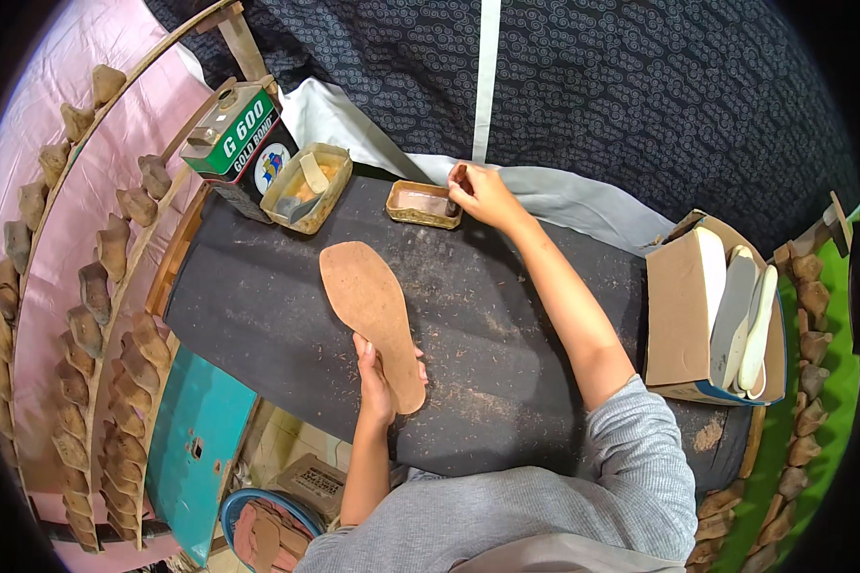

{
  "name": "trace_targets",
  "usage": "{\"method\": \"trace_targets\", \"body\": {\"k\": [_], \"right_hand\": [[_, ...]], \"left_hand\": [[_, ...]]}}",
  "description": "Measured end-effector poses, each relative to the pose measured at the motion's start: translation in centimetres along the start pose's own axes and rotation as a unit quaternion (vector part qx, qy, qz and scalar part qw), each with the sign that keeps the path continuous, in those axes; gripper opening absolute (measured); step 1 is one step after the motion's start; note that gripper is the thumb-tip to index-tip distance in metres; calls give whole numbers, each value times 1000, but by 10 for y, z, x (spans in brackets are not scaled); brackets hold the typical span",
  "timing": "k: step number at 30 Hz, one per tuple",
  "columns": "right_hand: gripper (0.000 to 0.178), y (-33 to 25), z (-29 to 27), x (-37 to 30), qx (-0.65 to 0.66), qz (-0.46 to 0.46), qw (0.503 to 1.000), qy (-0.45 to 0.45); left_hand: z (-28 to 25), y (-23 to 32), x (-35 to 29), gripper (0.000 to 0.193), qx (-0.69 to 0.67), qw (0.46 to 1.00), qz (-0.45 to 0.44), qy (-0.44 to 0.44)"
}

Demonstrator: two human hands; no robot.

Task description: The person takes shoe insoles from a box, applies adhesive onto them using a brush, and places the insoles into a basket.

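Note:
A brown, sole-shaped insole board (363, 286) stands tilted over the dark worktable, its wide forefoot end pointing away from me. My left hand (376, 382) grips it near the narrow heel end, thumb on the left edge and fingertips showing at the right edge. At the far side of the table sits a small rectangular tray (422, 219) with a pale greyish inside. My right hand (485, 198) reaches to the tray's right end, its fingers pinched together over the rim. Something dark shows by those fingertips, but I cannot make out what it is.
A green and black metal can (229, 153) and a yellowish tub (327, 212) with spreaders stand at the far left. At right, a cardboard box (677, 325) holds pale and grey soles (736, 310). Wooden shoe lasts (96, 286) line racks on both sides. Brown shavings dot the dark tabletop (506, 382).

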State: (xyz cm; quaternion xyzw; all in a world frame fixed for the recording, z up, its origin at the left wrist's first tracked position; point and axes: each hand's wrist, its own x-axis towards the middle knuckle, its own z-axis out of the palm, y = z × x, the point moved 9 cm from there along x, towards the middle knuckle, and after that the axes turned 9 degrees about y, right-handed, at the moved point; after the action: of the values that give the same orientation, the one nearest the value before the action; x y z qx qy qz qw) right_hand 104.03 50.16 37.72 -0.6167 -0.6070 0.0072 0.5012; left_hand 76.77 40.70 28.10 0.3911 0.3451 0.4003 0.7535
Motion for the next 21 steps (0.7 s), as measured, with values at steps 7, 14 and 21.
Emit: {"method": "trace_targets", "body": {"k": [7,14,21], "right_hand": [[20,-4,-12,2,1,9,1000,20],[12,-88,-62,-29,160,16,977,138],[15,-192,-76,-107,347,-59,933,68]], "left_hand": [[2,13,-6,48,6,1000,25,10],[7,34,-10,60,-33,999,32,-11],[41,56,-25,69,-49,993,32,-99]]}}
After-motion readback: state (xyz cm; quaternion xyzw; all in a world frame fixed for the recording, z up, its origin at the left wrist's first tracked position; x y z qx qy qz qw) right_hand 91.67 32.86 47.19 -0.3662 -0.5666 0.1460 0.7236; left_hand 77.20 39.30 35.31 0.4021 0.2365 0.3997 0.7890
